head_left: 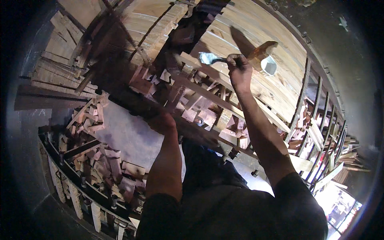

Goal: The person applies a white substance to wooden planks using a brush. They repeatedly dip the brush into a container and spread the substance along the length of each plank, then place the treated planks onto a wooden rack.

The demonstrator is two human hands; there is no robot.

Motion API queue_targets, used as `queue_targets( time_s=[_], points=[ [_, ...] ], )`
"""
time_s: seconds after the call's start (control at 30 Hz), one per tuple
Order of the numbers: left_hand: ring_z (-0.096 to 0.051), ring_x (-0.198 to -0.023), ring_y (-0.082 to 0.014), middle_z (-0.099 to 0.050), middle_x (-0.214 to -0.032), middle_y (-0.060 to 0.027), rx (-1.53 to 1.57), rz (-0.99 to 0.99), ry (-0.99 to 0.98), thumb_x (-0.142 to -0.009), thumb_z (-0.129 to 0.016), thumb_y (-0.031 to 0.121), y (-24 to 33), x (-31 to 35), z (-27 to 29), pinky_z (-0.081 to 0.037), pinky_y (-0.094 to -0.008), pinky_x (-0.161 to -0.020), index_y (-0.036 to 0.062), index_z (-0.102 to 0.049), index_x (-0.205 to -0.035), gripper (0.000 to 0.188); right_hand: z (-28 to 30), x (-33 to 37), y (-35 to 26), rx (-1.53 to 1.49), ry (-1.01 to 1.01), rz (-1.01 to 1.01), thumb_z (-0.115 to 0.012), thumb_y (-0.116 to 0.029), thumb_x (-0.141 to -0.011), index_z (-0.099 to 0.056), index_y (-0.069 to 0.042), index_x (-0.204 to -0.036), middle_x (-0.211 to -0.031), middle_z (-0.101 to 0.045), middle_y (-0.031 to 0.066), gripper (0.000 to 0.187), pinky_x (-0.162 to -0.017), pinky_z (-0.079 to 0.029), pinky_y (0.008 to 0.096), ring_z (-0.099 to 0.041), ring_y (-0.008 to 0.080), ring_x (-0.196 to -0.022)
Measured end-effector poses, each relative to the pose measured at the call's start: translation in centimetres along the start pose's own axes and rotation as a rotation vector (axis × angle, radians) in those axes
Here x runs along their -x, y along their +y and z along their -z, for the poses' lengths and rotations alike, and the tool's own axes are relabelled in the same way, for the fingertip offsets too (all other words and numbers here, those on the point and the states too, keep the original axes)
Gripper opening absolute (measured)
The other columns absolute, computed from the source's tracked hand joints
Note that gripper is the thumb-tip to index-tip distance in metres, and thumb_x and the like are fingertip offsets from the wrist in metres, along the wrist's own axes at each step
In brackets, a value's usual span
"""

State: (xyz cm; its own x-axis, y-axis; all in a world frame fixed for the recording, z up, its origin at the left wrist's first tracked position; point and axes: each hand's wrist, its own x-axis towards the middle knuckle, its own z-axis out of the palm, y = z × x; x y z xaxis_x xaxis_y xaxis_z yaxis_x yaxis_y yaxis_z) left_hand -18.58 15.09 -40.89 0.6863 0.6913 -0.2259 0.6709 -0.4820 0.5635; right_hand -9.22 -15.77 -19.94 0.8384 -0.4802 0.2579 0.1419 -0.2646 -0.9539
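My right hand (pixel 240 70) is closed around the dark handle of a brush, whose head (pixel 207 58) is coated in something whitish and points left over the pale boards. Just right of that hand, a tan container (pixel 261 54) with a whitish, angular opening rests on the light wooden panel (pixel 280 34). Lower and to the left, my left hand (pixel 163 123) lies at a dark beam. Deep shadow covers its fingers, so their pose and anything in them cannot be made out.
Wood offcuts (pixel 200 108) fill the frame below the panel, and more lie piled (pixel 114 164) at lower left beside a metal rail (pixel 72 170). Stacked boards (pixel 60 72) stand at far left. Metal bars (pixel 320 116) with wood strips run along the right. Clamp-like fittings (pixel 230 154) stick out near my body.
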Motion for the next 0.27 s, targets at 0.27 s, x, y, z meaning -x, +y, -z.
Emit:
queue_targets(
  time_s=[0.27],
  points=[
    [-0.048, -0.128, -0.0329, -0.048, -0.142, -0.0177, 0.143, -0.039, 0.007, -0.090, -0.065, 0.036, 8.3, 3.7, 6.0, -0.038, -0.0424, -0.109, 0.0060, -0.041, -0.143, 0.065, -6.2, -1.9, 1.0, 0.563, -0.155, 0.184, -0.065, -0.017, -0.092, -0.065, -0.007, -0.096, -0.092, -0.071, 0.0134, 0.011, -0.072, -0.052, 0.0366, -0.069, 0.0233, -0.083]
  ],
)
